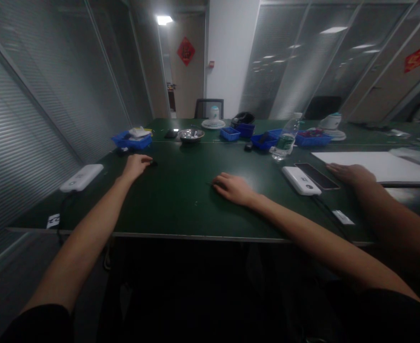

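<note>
My left hand (135,166) reaches over the left part of the dark green table (181,209). Its fingertips are closed on a small black object (153,163), too small and blurred to name. Nearer the middle, my right hand (233,187) rests low at the tabletop with its fingers curled together. A thin dark tip (209,183) pokes out beside those fingers; the rest of it is hidden. Beyond the two hands stands a shiny metal bowl (191,136) with small things in it, touched by neither.
Left lies a white power bank (82,177) with a cable. A second power bank (300,180), a phone (317,176) and another person's hand (354,174) are at the right. A water bottle (286,139) and blue trays (131,140) stand farther back.
</note>
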`<state>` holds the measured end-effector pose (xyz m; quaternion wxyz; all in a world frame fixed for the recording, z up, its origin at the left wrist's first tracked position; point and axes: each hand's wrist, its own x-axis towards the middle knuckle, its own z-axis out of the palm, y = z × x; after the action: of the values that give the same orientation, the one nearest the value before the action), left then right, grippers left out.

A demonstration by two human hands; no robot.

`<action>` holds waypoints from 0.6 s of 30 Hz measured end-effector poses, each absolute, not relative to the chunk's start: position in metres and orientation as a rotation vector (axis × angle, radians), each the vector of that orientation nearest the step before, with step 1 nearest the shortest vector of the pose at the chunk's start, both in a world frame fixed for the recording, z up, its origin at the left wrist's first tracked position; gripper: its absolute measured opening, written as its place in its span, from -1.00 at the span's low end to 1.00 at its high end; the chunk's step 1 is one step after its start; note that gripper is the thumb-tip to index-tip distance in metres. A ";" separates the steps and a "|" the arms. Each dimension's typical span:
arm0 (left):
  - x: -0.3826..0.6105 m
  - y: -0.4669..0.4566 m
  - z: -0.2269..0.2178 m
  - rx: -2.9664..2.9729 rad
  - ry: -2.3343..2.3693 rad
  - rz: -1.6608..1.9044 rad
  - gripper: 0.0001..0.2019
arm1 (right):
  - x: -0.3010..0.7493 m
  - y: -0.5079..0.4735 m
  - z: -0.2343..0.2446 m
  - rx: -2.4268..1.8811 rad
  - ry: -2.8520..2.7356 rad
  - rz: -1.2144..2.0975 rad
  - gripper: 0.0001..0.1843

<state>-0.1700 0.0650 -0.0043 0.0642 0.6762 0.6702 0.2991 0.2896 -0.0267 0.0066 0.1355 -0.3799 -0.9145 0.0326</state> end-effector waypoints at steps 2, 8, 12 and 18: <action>-0.172 0.065 -0.003 2.078 2.016 0.871 -0.69 | 0.289 -0.028 0.008 -1.102 -2.652 0.109 -0.66; -0.170 0.067 -0.002 1.981 2.062 0.956 -0.70 | 0.289 -0.030 0.010 -1.123 -2.650 0.117 -0.65; -0.168 0.070 -0.004 1.965 2.057 1.006 -0.70 | 0.289 -0.029 0.008 -1.110 -2.655 0.092 -0.66; -0.173 0.077 -0.010 1.972 2.082 0.911 -0.71 | 0.289 -0.029 0.008 -1.095 -2.652 0.092 -0.65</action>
<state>-0.1729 0.0775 -0.0105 0.0662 0.6541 0.6903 0.3022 0.2895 -0.0294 0.0082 0.1350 -0.3779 -0.9154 0.0318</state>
